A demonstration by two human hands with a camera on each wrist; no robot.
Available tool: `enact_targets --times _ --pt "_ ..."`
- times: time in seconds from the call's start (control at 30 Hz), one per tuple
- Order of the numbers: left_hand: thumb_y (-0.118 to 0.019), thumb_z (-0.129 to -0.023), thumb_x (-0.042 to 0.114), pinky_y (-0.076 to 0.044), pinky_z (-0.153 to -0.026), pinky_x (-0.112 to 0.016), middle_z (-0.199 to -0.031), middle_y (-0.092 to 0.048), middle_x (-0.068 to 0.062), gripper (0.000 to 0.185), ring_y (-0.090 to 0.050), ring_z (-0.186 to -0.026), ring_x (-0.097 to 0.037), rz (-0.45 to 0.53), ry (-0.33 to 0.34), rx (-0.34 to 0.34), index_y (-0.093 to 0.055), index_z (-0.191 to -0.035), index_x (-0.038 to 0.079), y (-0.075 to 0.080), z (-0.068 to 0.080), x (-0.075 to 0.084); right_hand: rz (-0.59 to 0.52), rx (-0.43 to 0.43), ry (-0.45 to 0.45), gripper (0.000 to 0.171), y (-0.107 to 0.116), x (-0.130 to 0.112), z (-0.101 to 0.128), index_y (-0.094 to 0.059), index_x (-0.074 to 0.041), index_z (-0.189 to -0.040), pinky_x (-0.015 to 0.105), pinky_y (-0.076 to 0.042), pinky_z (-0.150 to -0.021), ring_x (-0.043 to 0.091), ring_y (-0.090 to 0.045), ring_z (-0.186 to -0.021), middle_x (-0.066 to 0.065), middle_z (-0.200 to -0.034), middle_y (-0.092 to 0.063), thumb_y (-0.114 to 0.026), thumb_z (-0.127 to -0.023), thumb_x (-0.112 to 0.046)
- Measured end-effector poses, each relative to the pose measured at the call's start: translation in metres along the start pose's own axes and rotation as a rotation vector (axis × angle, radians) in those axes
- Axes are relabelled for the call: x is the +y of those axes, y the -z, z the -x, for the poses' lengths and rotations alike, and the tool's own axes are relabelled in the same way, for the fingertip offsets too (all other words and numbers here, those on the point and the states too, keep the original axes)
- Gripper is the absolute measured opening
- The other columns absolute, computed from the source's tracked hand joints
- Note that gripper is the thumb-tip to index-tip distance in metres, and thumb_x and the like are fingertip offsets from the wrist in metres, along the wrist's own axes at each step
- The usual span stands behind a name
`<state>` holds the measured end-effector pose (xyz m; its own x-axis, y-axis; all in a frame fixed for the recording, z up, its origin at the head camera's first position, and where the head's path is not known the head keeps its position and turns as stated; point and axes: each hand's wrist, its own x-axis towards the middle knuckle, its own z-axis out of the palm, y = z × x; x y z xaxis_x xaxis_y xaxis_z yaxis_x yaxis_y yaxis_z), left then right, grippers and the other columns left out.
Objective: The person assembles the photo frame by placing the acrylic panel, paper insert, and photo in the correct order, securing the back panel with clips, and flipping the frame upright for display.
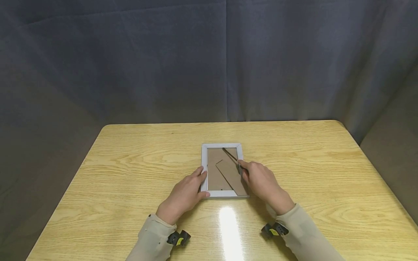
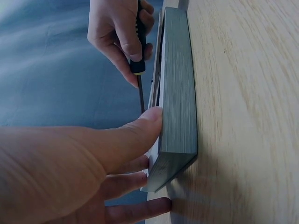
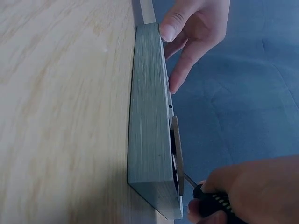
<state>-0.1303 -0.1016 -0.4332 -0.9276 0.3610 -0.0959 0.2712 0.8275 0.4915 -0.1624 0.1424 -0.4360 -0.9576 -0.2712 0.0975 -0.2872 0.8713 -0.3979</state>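
Observation:
A picture frame (image 1: 204, 156) with a pale grey border lies face down on the table, its brown backing board (image 1: 212, 174) and slanted stand leg (image 1: 230, 174) upward. My left hand (image 1: 186, 192) rests on its near left corner, thumb on the front edge (image 2: 180, 93) and fairly straight fingers along the left side. My right hand (image 1: 262, 181) grips a screwdriver (image 2: 138, 46) with a dark handle and a yellow ring. Its thin shaft slants over the backing toward the far edge. In the right wrist view its shaft passes behind the stand leg (image 3: 177, 154); the tip is hidden there.
The wooden table (image 1: 147, 156) has rounded far corners and a bright glare spot in front of the frame. Dark grey curtains (image 1: 163, 72) hang behind and at both sides. Each sleeve carries a black wrist camera (image 1: 179, 238).

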Motion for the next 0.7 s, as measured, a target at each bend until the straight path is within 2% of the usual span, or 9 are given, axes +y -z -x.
enact_targets --times 0.7 --pt "-0.075 -0.091 0.022 -0.044 -0.112 -0.055 -0.162 -0.035 -0.022 0.066 -0.046 -0.141 -0.043 0.003 -0.002 0.002 -0.049 -0.146 -0.003 0.0006 0.0000 0.0009 0.005 -0.005 -0.012 0.037 -0.0005 -0.0006 0.0003 -0.065 -0.006 -0.135 0.027 -0.037 -0.047 0.016 -0.049 -0.060 0.016 -0.091 -0.073 -0.059 -0.098 -0.007"
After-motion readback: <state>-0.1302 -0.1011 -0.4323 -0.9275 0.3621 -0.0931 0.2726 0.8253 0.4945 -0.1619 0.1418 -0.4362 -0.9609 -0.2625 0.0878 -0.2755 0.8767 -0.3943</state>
